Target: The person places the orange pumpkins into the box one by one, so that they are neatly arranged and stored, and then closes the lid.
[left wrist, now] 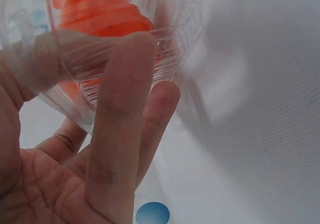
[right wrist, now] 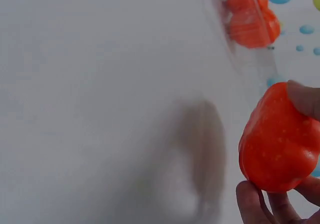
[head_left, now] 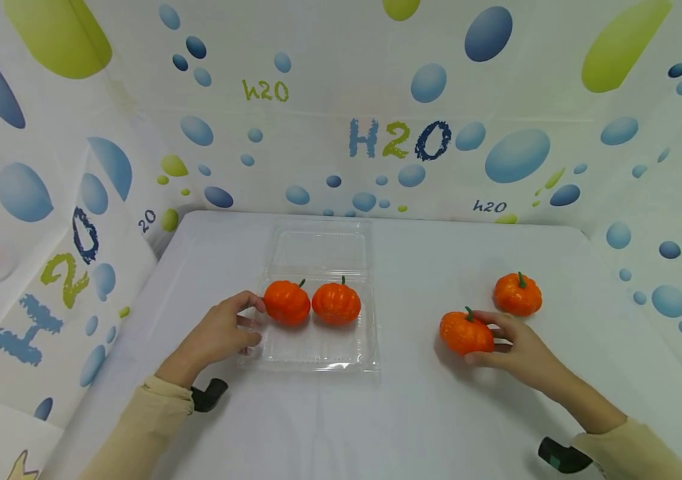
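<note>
My right hand [head_left: 511,343] grips a small orange toy pumpkin [head_left: 465,333] with a green stem, fingers and thumb around its right side. The right wrist view shows this pumpkin [right wrist: 280,141] held over its shadow on the white surface. My left hand [head_left: 227,330] holds the left wall of an open clear plastic clamshell box [head_left: 317,357]; its fingers [left wrist: 125,84] press against the ribbed plastic up close. Inside the box sit two similar pumpkins, a left one [head_left: 287,303] beside my left fingertips and a right one [head_left: 337,304]. Their stems point up.
Another orange pumpkin [head_left: 517,295] stands on the white table [head_left: 425,413] just behind my right hand. The box's lid [head_left: 321,247] lies folded back, away from me. A patterned cloth wall [head_left: 317,153] rises behind the table and along both sides.
</note>
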Demonstrator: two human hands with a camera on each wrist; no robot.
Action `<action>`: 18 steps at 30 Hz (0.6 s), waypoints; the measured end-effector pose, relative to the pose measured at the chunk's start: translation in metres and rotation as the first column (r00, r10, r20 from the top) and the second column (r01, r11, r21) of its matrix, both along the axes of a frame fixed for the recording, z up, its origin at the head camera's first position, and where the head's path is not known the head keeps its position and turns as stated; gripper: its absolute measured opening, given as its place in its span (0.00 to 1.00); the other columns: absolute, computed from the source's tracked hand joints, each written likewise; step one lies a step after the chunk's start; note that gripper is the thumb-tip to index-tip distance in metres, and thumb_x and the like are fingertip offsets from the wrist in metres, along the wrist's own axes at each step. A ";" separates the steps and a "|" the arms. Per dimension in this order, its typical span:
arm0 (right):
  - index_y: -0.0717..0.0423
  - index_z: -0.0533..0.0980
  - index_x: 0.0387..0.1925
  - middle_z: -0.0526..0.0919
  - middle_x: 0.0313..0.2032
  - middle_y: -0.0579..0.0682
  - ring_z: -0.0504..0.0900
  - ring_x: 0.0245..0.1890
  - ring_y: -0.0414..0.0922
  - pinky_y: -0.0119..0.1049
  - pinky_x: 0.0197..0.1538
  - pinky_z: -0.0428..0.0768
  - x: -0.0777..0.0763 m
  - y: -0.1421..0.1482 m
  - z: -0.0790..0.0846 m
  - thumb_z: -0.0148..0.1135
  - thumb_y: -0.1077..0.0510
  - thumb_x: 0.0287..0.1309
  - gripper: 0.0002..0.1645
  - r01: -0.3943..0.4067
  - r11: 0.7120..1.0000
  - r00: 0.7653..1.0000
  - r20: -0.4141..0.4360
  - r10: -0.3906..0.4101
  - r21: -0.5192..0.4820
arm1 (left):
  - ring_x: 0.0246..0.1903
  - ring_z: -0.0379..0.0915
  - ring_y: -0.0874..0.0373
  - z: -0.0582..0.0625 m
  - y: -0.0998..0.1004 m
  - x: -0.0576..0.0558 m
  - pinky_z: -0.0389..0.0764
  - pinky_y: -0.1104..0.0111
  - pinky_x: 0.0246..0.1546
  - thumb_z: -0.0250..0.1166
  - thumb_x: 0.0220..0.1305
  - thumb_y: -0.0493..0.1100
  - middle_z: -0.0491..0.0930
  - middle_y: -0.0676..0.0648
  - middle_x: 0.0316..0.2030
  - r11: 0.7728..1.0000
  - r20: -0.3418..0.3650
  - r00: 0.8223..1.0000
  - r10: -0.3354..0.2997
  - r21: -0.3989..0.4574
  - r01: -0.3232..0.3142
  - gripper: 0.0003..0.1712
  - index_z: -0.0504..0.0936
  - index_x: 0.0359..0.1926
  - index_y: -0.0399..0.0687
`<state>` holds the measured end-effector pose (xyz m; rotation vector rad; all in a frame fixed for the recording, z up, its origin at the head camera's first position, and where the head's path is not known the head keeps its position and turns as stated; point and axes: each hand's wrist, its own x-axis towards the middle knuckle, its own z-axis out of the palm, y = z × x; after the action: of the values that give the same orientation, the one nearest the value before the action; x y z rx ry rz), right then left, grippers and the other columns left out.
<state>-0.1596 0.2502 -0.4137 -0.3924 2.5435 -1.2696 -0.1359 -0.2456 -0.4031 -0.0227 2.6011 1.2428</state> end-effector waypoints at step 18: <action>0.61 0.69 0.64 0.76 0.59 0.58 0.78 0.57 0.56 0.39 0.53 0.82 0.006 -0.077 0.029 0.71 0.54 0.61 0.34 -0.136 0.951 0.967 0.172 0.188 -0.276 | 0.47 0.80 0.44 0.001 0.001 -0.001 0.85 0.64 0.32 0.70 0.58 0.31 0.75 0.36 0.56 1.000 0.007 1.000 0.000 -0.012 0.000 0.23 0.73 0.53 0.40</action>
<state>-0.1532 0.1731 -0.3848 -0.4942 2.1386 -1.5041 -0.1367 -0.2448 -0.4026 -0.0291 2.6023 1.2242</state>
